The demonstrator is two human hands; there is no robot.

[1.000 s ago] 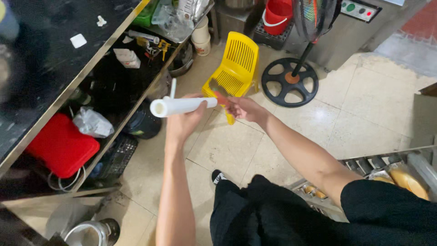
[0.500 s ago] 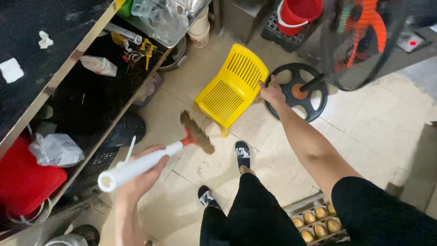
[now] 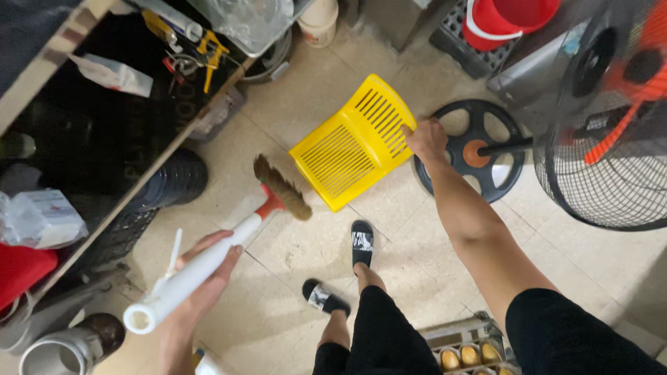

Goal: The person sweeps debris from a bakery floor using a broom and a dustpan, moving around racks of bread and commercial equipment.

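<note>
My left hand (image 3: 206, 273) grips the white handle of a broom (image 3: 208, 261), whose brown bristle head rests on the tiled floor in front of my feet. My right hand (image 3: 425, 139) reaches forward and holds the top edge of a yellow plastic chair (image 3: 351, 144) that is tilted back on the floor. The broom head lies just left of the chair's lower corner, not touching it.
A standing fan (image 3: 603, 125) with a round black base (image 3: 467, 151) stands right of the chair. Cluttered shelves (image 3: 125, 111) run along the left, with a black crate (image 3: 149, 201) below. A red bucket (image 3: 508, 21) sits at the back; an egg tray (image 3: 467, 351) is near my right leg.
My right hand left the broom, reached out and took the chair's top edge. My left hand lowered the broom until its head met the floor. My view tilted down.
</note>
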